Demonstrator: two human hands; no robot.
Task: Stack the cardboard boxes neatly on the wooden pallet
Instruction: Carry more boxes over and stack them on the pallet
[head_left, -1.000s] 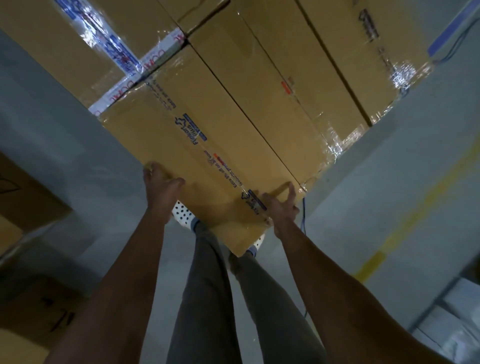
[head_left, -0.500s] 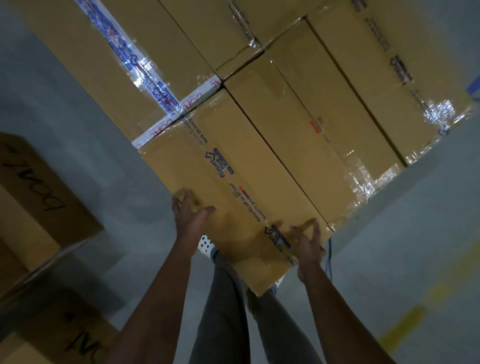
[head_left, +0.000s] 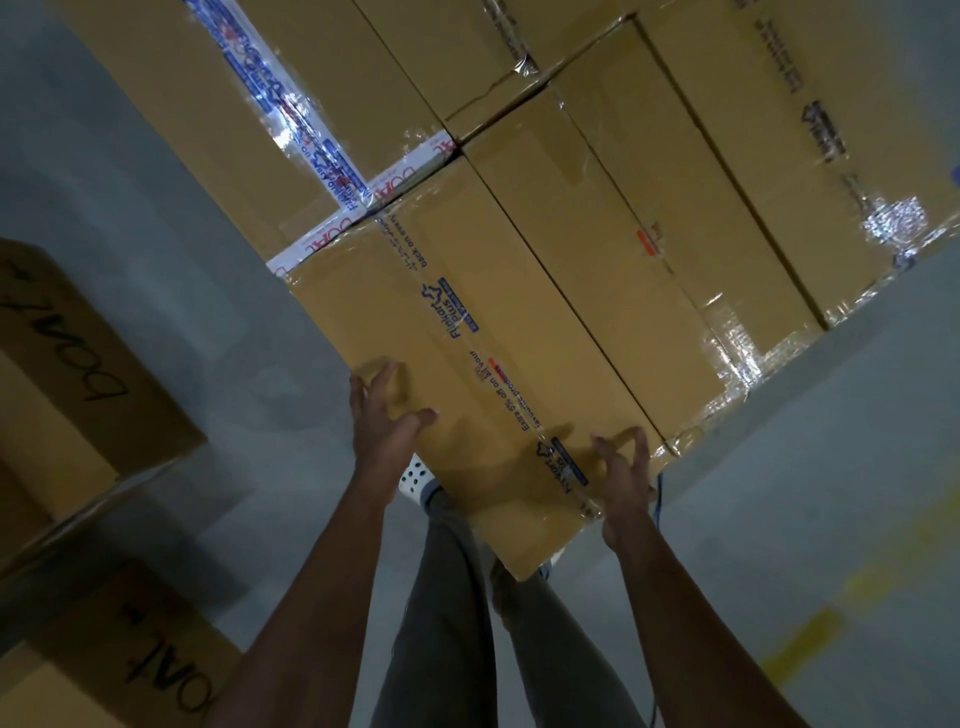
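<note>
Tan cardboard, taped down its middle, the nearest box (head_left: 405, 322) lies flush against the neighbouring boxes (head_left: 597, 249) on top of the stack. Both hands are spread-fingered at its near end, gripping nothing: the left hand (head_left: 387, 421) on the left edge, the right hand (head_left: 623, 475) at the right corner. Marked boxes (head_left: 67, 395) stand on the grey floor (head_left: 182, 260) to the left.

Two hands, left hand (head_left: 387, 431) and right hand (head_left: 626, 483), at least five taped boxes (head_left: 498, 364) ahead of them, two handwritten boxes (head_left: 78, 374) to their left, two legs (head_left: 441, 597), one blue cable (head_left: 661, 488) beside the right.
</note>
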